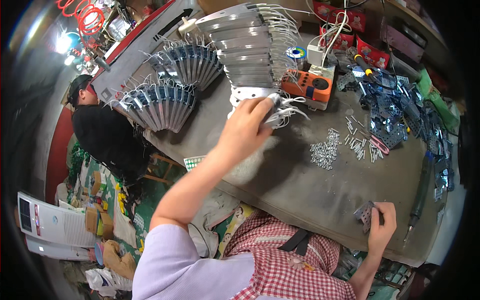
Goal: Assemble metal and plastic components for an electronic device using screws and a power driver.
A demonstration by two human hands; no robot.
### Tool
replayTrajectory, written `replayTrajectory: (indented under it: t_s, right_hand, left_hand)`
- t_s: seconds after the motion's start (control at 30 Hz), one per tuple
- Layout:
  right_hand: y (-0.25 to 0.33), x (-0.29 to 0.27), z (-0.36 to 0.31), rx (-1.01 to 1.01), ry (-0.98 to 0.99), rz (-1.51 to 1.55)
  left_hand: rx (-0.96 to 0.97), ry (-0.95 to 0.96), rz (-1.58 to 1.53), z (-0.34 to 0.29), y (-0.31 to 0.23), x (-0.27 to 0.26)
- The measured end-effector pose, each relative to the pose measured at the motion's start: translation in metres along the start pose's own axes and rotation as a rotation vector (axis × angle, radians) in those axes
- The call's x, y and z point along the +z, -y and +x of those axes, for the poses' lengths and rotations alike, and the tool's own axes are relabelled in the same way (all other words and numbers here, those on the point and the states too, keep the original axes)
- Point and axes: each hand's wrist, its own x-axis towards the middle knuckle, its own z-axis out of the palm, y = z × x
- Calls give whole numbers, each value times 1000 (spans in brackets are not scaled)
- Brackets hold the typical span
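On the workbench, my left hand [246, 124] reaches to the near end of a tall stack of grey-white metal strips [245, 47]. Its fingers curl around a grey piece with white wires [278, 116]; most of that piece is hidden by the hand. Close to the bench's front edge, my right hand [383, 224] grips a small perforated metal plate [364, 214] between thumb and fingers. Small nuts [326, 151] lie in a heap between the hands, with loose screws [359, 145] and pink-handled tweezers [380, 145] beside them.
Fanned wired strips [159, 102] stand at the left. An orange power socket box [308, 86], a solder spool [296, 54] and a soldering iron [367, 71] are at the back. Blue perforated plates [387, 110] and an electric screwdriver [419, 197] lie right. A person [107, 130] sits left.
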Motion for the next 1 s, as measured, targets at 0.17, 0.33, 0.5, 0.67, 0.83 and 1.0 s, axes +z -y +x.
replayTrajectory:
  t_s: [0.17,0.33,0.5,0.67,0.83,1.0]
  right_hand:
    - [5,23,6,-79,91,111]
    - [49,48,21,-284,87,219]
    - [12,42,55,-180,190,111]
    - [-20,56,102,-461,113,-323]
    - [-18,61,103,-500,210,-535]
    - [8,53,75,-97,264,93]
  left_hand:
    - [-884,540,-1803,-30,-72,22]
    - [-783,920,-1886,-67,-124,43]
    - [-902,780,-1821,-60,-99,56]
    - [-907,532,-1583,-48,-100,59]
    - [-924,450,-1599,-38,-98,58]
    - [-931,469,-1593,-42,-92,65]
